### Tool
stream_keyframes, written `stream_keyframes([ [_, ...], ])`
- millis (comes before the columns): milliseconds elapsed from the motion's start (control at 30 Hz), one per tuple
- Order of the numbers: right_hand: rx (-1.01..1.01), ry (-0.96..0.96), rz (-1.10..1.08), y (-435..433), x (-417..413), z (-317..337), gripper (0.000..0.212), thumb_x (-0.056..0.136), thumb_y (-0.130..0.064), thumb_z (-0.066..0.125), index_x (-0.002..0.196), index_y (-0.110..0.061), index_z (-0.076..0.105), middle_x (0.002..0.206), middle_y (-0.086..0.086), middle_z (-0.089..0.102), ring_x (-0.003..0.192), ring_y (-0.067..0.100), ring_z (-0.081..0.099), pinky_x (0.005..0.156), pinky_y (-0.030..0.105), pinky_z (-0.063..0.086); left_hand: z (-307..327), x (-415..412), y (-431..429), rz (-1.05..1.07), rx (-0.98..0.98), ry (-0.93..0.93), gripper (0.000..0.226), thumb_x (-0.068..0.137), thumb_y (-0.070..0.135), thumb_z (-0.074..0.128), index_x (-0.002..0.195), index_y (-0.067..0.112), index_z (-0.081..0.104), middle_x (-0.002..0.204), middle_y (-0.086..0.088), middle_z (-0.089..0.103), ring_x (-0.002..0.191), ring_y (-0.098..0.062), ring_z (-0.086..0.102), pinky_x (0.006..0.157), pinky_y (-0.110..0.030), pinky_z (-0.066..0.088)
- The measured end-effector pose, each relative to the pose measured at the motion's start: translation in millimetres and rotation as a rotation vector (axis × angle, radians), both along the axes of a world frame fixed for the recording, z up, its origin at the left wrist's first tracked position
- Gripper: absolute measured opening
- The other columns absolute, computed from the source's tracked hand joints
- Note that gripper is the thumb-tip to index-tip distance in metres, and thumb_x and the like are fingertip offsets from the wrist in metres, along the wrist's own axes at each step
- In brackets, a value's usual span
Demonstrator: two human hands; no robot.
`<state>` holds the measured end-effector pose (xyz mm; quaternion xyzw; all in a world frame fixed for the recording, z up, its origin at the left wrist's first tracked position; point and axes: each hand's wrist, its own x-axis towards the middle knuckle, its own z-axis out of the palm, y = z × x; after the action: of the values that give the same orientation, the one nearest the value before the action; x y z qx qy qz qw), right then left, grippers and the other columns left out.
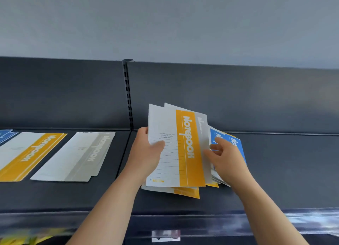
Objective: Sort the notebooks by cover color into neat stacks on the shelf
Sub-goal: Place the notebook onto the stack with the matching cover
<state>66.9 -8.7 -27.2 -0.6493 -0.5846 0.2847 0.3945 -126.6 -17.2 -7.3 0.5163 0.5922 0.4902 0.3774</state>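
My left hand (146, 153) grips the yellow notebook (189, 149) by its left edge, thumb curled over the lined cover, fingers behind it. The notebook stands tilted up off the shelf (284, 171), foremost in a fan (187, 192) of mixed notebooks. Just behind it a grey notebook (200, 121) peeks out, and blue notebooks (236, 145) lie beneath my right hand (225, 160). That hand's thumb and fingers are curled, pinching into the fan's right side; which cover they hold I cannot tell. Well to the left of my left hand, flat on the shelf, lie a grey stack (82, 156), then a yellow stack (31, 153), and farthest a blue stack (7, 134).
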Motion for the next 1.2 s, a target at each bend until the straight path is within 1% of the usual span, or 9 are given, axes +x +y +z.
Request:
stream_keyframes([
  [133,0.043,0.014,0.105,0,-33,7,0.038,0.093,-0.029,0.054,0.130,-0.021,0.051,0.100,-0.006,0.064,0.087,0.011,0.061,0.062,0.018,0.045,3,-35,-10,0.087,0.031,-0.005,0.018,0.090,0.014,0.055,0.106,0.022,0.053,0.103,0.012,0.065,0.092,-0.009,0.063,0.066,-0.028,0.051],
  [233,0.095,0.019,0.163,0,-67,13,0.031,0.093,-0.025,0.056,0.123,-0.026,0.054,0.100,-0.006,0.065,0.085,0.009,0.062,0.062,0.017,0.048,2,-66,-18,0.126,0.058,0.047,0.017,0.091,0.015,0.056,0.105,0.025,0.057,0.100,0.017,0.065,0.089,-0.003,0.062,0.061,-0.022,0.048],
  [367,0.117,0.020,0.249,-2,-120,20,0.020,0.093,-0.019,0.055,0.105,-0.035,0.053,0.085,-0.018,0.061,0.072,-0.002,0.060,0.049,0.009,0.043,1,-116,-31,0.143,0.068,0.047,0.018,0.094,0.016,0.055,0.103,0.031,0.059,0.097,0.022,0.064,0.085,0.002,0.060,0.057,-0.014,0.043],
  [533,0.105,0.065,0.293,-4,-190,15,0.026,0.089,-0.010,0.056,0.094,-0.036,0.059,0.086,-0.014,0.068,0.079,0.003,0.065,0.062,0.019,0.052,1,-189,-41,0.111,-0.036,0.056,0.027,0.092,0.007,0.052,0.107,0.028,0.059,0.103,0.015,0.065,0.092,-0.008,0.062,0.063,-0.024,0.049],
  [633,0.067,0.097,0.302,-4,-231,5,0.025,0.088,-0.009,0.058,0.100,-0.030,0.062,0.085,-0.014,0.069,0.076,-0.001,0.065,0.057,0.013,0.049,-3,-230,-43,0.108,-0.059,0.076,0.031,0.091,0.004,0.054,0.109,0.030,0.057,0.102,0.015,0.064,0.090,-0.005,0.060,0.060,-0.022,0.048],
  [867,0.029,0.112,0.204,4,-292,-19,0.024,0.091,-0.012,0.055,0.109,-0.029,0.058,0.090,-0.014,0.067,0.081,0.000,0.063,0.058,0.014,0.046,-18,-291,-18,0.106,-0.004,0.218,0.026,0.091,0.006,0.056,0.112,0.021,0.063,0.116,0.006,0.065,0.087,-0.006,0.061,0.057,-0.015,0.047],
  [933,0.023,0.085,0.158,8,-302,-25,0.024,0.091,-0.011,0.052,0.105,-0.028,0.059,0.089,-0.011,0.067,0.082,0.004,0.063,0.061,0.018,0.047,-25,-296,-7,0.112,-0.005,0.273,0.023,0.091,0.006,0.056,0.110,0.018,0.063,0.115,0.005,0.065,0.081,-0.006,0.061,0.056,-0.015,0.046],
  [1100,-0.052,-0.084,0.071,20,-312,-43,0.014,0.090,-0.010,0.047,0.088,-0.017,0.059,0.088,0.000,0.062,0.071,0.011,0.058,0.055,0.019,0.040,-47,-299,14,0.099,-0.055,0.352,0.023,0.090,0.005,0.054,0.106,0.017,0.064,0.109,0.002,0.067,0.085,-0.014,0.063,0.051,-0.014,0.039],
  [1200,-0.086,-0.224,0.022,24,-315,-51,0.015,0.089,-0.014,0.045,0.076,-0.015,0.052,0.094,0.007,0.055,0.071,0.018,0.050,0.070,0.032,0.043,-54,-299,18,0.108,-0.073,0.385,0.022,0.092,0.008,0.055,0.112,0.016,0.059,0.115,0.002,0.064,0.089,-0.012,0.058,0.052,-0.013,0.039],
])
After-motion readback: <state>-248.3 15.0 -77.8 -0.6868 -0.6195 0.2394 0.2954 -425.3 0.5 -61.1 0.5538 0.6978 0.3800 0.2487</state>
